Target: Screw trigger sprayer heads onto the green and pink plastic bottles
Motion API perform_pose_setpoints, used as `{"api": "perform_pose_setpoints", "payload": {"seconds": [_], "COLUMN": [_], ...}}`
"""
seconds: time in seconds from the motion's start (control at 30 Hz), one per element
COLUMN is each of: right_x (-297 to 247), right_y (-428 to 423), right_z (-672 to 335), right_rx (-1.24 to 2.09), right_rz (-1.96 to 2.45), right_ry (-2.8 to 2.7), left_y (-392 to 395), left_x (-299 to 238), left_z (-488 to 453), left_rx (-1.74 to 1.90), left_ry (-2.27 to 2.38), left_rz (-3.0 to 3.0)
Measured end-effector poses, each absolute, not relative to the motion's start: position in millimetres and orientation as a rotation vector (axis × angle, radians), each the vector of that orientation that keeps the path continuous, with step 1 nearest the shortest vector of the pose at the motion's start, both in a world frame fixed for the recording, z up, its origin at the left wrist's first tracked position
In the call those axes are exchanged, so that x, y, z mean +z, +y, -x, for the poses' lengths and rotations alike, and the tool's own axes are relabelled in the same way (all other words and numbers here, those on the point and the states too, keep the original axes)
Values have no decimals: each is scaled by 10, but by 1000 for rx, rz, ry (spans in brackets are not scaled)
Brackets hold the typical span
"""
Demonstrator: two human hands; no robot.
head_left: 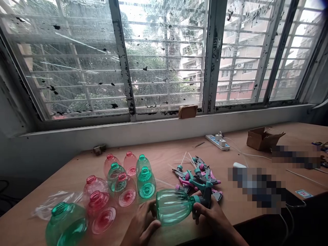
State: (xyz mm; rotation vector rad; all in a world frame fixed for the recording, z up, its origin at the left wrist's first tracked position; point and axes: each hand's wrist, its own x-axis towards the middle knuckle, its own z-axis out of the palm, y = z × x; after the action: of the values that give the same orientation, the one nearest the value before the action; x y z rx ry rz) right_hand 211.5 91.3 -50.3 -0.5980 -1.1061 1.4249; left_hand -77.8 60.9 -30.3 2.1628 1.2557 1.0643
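A clear green spray bottle [174, 206] lies sideways between my hands, near the table's front edge. My left hand [143, 222] grips its base end, thumb below and fingers behind. At the other end, my right hand [208, 213] has its fingers around the teal collar and dark grey spray head [205, 200], which sits on the bottle's neck. Just behind lies a pile of loose trigger spray heads [198, 176] in teal, pink and grey, some with thin white tubes. Left of my hands stand several open bottles, green [146, 182] and pink [125, 189].
A crumpled clear plastic bag [60, 201] lies at the left. Toward the back are a power strip [217, 141] with plugs and cables, and an open cardboard box [263, 139]. A brown block [187, 111] rests on the window sill. Blurred patches cover things at the right.
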Motion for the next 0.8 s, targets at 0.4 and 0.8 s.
{"api": "perform_pose_setpoints", "payload": {"seconds": [0.4, 0.8], "right_x": [-503, -484], "right_y": [944, 920], "right_z": [-2117, -2110], "right_rx": [1391, 1454], "right_rz": [601, 606], "right_ry": [-1090, -1134], "left_y": [625, 687], "left_x": [-458, -500], "left_z": [722, 895], "left_rx": [1136, 1072], "left_ry": [1305, 1272], "left_rz": [-2212, -2256]}}
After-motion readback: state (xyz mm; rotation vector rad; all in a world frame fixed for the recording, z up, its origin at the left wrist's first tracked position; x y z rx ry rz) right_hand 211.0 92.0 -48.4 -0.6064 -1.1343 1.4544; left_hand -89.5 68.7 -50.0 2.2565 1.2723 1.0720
